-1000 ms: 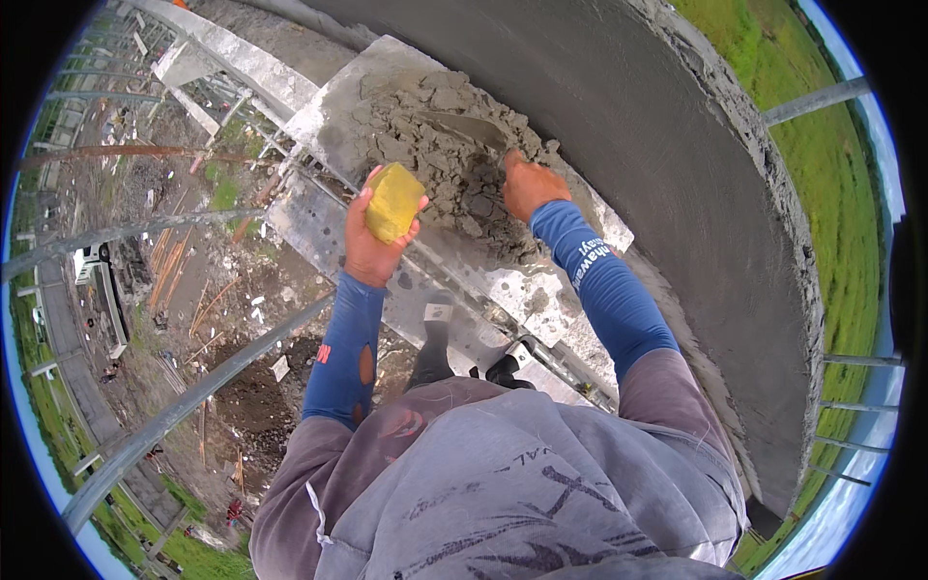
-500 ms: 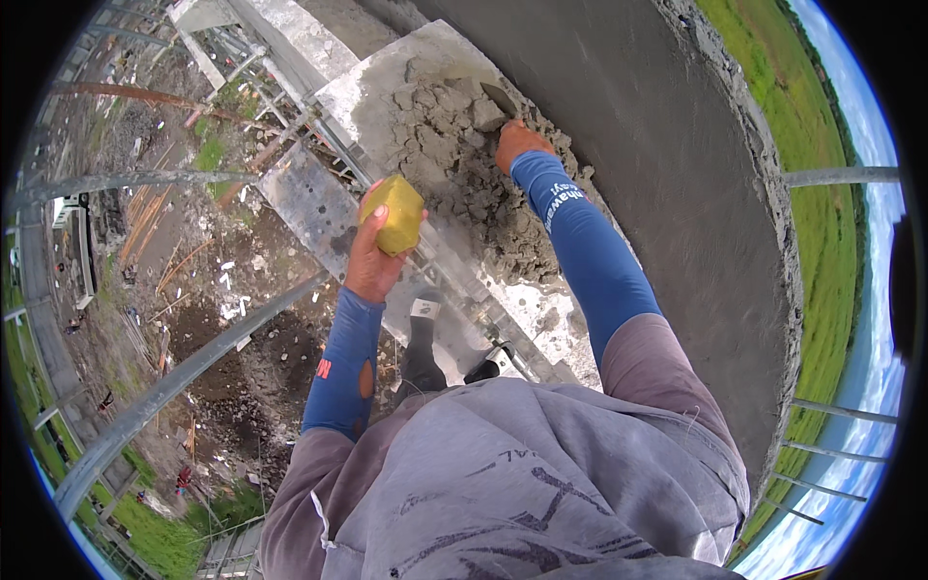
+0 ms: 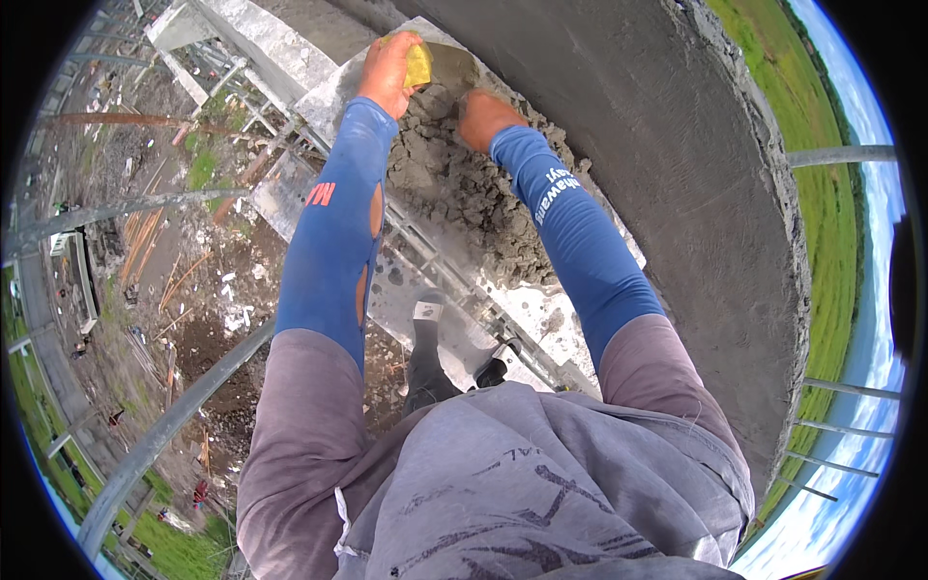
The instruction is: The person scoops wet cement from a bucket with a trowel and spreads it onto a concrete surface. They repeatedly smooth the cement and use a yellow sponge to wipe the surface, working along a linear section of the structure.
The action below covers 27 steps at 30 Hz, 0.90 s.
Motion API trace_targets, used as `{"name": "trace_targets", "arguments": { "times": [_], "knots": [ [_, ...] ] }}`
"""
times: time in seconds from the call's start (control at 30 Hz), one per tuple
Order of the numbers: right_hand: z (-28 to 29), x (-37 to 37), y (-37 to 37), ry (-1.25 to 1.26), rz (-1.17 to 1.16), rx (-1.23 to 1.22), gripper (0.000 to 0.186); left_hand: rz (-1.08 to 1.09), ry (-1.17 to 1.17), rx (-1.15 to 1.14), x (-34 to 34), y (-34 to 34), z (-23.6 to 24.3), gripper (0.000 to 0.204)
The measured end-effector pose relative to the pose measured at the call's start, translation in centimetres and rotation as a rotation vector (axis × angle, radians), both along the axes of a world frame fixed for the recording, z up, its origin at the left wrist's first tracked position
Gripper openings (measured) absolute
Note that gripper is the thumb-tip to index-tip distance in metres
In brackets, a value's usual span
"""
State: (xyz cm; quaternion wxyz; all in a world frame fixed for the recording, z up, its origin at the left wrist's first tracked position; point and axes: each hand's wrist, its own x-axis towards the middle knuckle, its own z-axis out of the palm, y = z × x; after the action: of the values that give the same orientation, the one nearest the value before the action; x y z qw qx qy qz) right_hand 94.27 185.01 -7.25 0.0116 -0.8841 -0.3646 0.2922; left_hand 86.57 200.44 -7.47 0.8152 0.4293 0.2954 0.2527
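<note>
At the far end of the grey board (image 3: 324, 104), my left hand (image 3: 389, 72) is closed around a yellow sponge-like block (image 3: 419, 65). My right hand (image 3: 486, 120) is a short way to its right, fingers wrapped round a trowel whose handle is hidden in the grip. The trowel's blade (image 3: 451, 68) points away from me, low over the mortar and close beside the yellow block; whether they touch I cannot tell. A lumpy heap of wet grey mortar (image 3: 454, 188) spreads over the board below both hands.
A curved wall of smooth grey plaster (image 3: 667, 193) with a rough top edge rises along the right. Metal scaffold pipes (image 3: 184, 425) cross the left, above littered ground far below. My foot (image 3: 426, 311) stands on a metal plank.
My left hand has reached forward with the yellow block, from near my body to the board's far end. My right hand has shifted slightly left and forward with the trowel.
</note>
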Motion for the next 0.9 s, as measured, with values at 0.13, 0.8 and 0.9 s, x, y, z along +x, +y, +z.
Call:
{"name": "trace_targets", "arguments": {
  "times": [0.13, 0.8, 0.9],
  "knots": [
    [0.8, 0.0, -1.6, 0.051, -0.038, -0.061, 0.054, -0.072, 0.024, -0.047, 0.9, -1.4, 0.1, 0.037],
    [2.3, -0.8, -14.9, -0.031, -0.034, -0.131, 0.053, -0.133, -0.009, 0.14, -0.5, -6.1, 3.3, 0.054],
    [3.1, 0.0, -17.8, -0.229, -0.261, 0.0, 0.052, -0.157, -0.064, 0.06, -6.6, -2.8, 3.1, 0.045]
  ]
}}
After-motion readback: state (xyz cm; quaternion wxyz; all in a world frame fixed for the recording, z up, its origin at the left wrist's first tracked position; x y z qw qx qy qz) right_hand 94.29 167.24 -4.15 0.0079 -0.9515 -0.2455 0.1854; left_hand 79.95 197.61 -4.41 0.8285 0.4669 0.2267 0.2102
